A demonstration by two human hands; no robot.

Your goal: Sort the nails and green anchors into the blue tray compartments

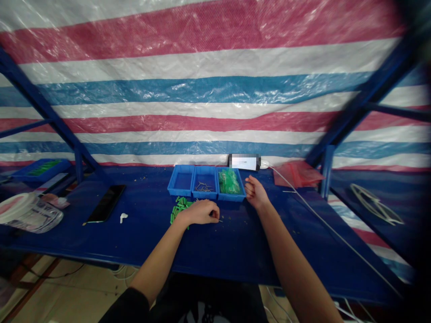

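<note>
My left hand [203, 211] rests low over the blue table with thumb and fingers pinched on a thin metal pin [220, 220], whose tip sticks out to the right. Beside and partly under that wrist lies a pile of small green plastic pieces [181, 205]. My right hand [256, 192] is held at the right side of the blue bins, its fingers curled together; what they hold, if anything, cannot be made out. Of the three bins in a row, the middle bin [204, 195] has several metal pins [203, 186], and the right bin [231, 197] has green pieces in clear plastic [229, 181].
Behind the bins stands a phone with a lit screen [245, 162], its white cable [313, 208] running right. Red plastic bags [296, 174] lie at the back right. Leftward are a white earbud [123, 218], a dark phone [105, 204] and a white tub [33, 213]. Blue frame posts flank the table.
</note>
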